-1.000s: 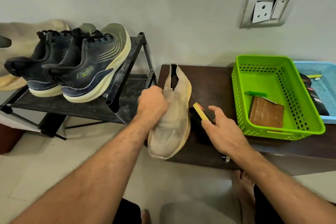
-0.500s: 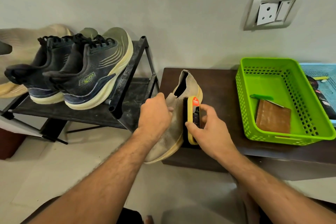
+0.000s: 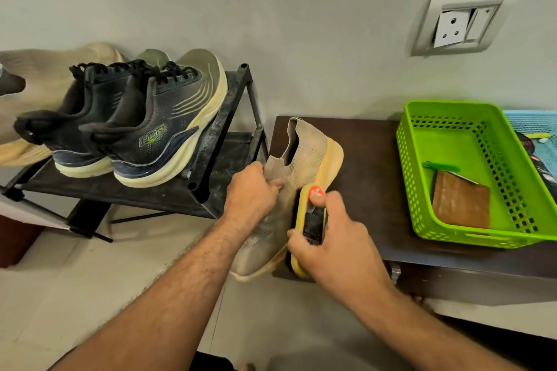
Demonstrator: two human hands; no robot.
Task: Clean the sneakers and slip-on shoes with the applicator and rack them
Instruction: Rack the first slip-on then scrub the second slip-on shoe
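I had the beige slip-on shoe tipped on its side at the near-left corner of the dark bench, toe hanging out over the floor and sole turned to the right. My left hand was curled round the knit collar, pinching the fabric just below the opening. My right hand was wrapped round the yellow applicator, thumb on its red top, its working face laid against the shoe's side near the sole.

I judged the step to be scrubbing that flank, and good work called for long strokes running heel to toe, with even pressure, so the soft knit did not bunch. The collar grip looked weak against sideways push; I reckoned the shoe could roll or slide off the edge, so bracing lower on the upper seemed wiser. The yellowed sole edge wanted a pass too.

The pair of dark sneakers sat on the black rack to the left, beside another beige shoe. A green basket stood well apart on the bench.
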